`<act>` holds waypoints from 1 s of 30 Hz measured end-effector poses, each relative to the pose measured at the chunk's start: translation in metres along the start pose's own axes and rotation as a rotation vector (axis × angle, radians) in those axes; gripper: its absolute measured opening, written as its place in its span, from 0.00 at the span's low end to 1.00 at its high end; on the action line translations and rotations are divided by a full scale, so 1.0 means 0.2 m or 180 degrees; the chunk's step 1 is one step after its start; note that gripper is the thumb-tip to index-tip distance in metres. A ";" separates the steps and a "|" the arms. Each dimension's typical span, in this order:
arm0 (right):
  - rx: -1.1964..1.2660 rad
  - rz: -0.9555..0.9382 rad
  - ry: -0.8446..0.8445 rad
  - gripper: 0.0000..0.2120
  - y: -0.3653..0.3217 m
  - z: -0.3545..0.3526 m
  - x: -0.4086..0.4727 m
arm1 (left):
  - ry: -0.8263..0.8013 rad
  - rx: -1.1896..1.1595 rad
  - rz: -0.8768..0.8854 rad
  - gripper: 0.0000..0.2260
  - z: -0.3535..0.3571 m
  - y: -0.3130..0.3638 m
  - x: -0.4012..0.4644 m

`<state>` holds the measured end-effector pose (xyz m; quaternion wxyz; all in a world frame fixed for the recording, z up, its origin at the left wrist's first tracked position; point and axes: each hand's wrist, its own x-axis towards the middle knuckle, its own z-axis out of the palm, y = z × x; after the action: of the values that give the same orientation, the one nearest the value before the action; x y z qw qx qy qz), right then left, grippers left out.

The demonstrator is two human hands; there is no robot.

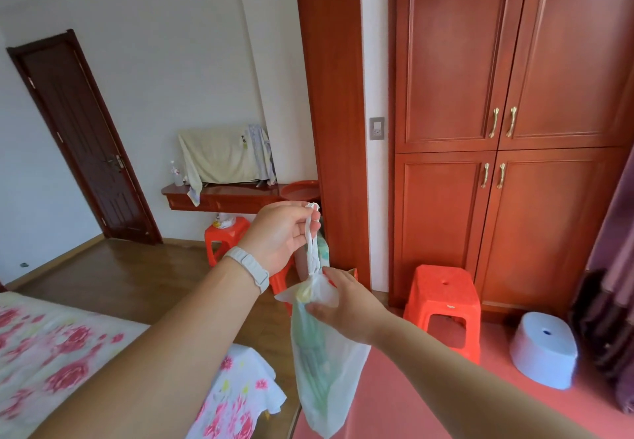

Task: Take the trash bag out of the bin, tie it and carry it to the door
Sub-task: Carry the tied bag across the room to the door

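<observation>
No writing or brand can be read on anything here. The bag (326, 370), thin and whitish with green and yellow showing through, hangs in mid-air in front of the person, clear of the floor. Its top is drawn into a twisted strip that runs up to the left hand (281, 236), which is raised, palm turned toward the camera, forearm stretched forward, a pale band (248, 267) on the wrist; its fingers (314, 210) pinch the end of the strip. Below them, the right hand (346, 305) reaches in from the right, arm out, its fingers closed on the bag's gathered neck just under the knot. Well beyond the fingers to the left stands a dark door (85, 143), shut. Right of the fingers is a red stool (446, 298).
</observation>
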<state>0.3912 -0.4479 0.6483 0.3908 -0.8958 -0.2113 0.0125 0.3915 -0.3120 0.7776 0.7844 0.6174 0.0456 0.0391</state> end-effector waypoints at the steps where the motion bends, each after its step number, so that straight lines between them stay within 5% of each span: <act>1: -0.0033 0.0009 0.0026 0.39 0.02 0.01 0.06 | -0.0011 -0.0033 -0.0019 0.05 -0.01 -0.01 0.08; 14: -0.0586 -0.0183 0.0546 0.36 0.13 0.26 1.15 | -0.0528 -0.0531 -0.0121 0.05 -0.43 0.08 1.18; 30: -0.0191 -0.0380 0.0116 0.37 0.27 0.46 2.49 | 0.0146 -0.0371 -0.0155 0.04 -0.75 0.20 2.34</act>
<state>0.8468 -0.2226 0.6176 0.3677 -0.8930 -0.2574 -0.0334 0.8381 -0.1028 0.7711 0.8185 0.5683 0.0762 0.0369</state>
